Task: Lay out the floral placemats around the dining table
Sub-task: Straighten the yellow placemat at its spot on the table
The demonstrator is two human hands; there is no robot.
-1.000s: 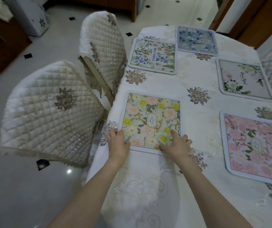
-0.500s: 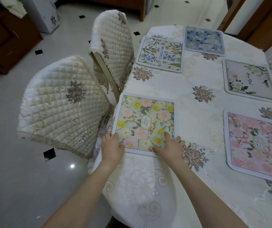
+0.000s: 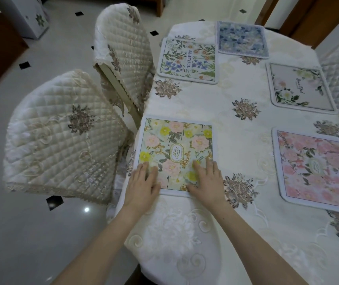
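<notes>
The left hand (image 3: pixel 143 185) lies flat, fingers spread, on the near left corner of the yellow-and-pink placemat (image 3: pixel 175 153); the right hand (image 3: pixel 205 182) presses open-palmed on its near right corner, gripping nothing. Beyond the hands lies the "BEAUTIFUL" placemat (image 3: pixel 188 60). To the right hand's right, well apart, the pink placemat (image 3: pixel 316 171) rests on the surface (image 3: pixel 242 140).

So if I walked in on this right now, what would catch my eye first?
Probably the two bare hands, left hand and right hand, pressed flat on the near edge of a yellow-and-pink floral placemat at the table's left side. Next, four more floral mats ring the cream tablecloth: a pink one near right, a blue one at the far end. Quilted chair covers crowd the left.
</notes>
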